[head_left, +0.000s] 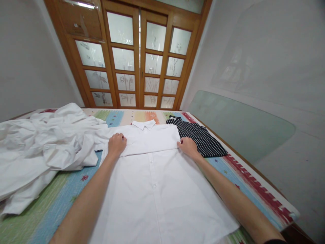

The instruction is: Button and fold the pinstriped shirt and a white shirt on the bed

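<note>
A white button-up shirt (152,189) lies spread flat in front of me, its collar (144,124) at the far end and its button placket running toward me. Across its chest lies a folded white band (149,140), probably the sleeves. My left hand (117,144) is closed on the band's left end, fingers curled under. At the opposite end, my right hand (188,146) pinches the cloth at the shirt's right edge. The fingertips of both hands are partly hidden.
A heap of crumpled white clothes (45,142) lies on the left. Beyond my right hand sits a folded black-and-white striped shirt (200,137). Everything rests on a colourful patterned cover (57,193). Wooden glazed doors (139,57) stand behind, with walls on both sides.
</note>
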`<state>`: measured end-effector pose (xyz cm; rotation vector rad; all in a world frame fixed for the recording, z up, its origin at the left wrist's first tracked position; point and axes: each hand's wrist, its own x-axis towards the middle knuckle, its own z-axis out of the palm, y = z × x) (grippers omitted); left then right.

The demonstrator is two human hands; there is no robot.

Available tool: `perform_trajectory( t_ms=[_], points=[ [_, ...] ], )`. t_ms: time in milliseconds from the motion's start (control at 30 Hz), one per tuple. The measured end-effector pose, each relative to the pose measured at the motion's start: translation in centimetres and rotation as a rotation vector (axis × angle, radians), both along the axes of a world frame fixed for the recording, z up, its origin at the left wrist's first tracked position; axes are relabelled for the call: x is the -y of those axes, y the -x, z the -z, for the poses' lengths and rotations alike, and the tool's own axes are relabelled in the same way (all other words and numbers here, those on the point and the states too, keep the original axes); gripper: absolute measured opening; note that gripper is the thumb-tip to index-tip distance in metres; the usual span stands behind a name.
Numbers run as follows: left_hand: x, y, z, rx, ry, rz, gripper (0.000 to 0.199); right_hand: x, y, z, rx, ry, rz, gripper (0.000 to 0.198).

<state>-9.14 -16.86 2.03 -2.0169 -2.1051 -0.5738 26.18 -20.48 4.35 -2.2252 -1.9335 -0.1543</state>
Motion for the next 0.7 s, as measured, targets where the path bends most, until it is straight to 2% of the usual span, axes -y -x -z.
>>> perform_trajectory(
  t_ms=[133,367,533,700],
  points=[
    [0.0,0.0,0.0,0.001,0.007,-0.002,0.031,-0.4,-0.9,0.2,-0.057,0.044,0.040,0.019],
    [0.3,-0.2,-0.1,-0.040,0.003,-0.018,0.031,0.2,-0.9,0.3,-0.007,-0.021,0.037,0.019],
    [0.5,-0.5,-0.3,-0.112,-0.110,0.031,0.025,0.1,1.0,-0.6,0.144,-0.170,-0.102,0.024],
    [0.3,-0.7,0.1,-0.035,-0.085,0.227,0.028,-1.4,4.6,-0.7,0.059,-0.146,-0.270,0.029]
  ],
)
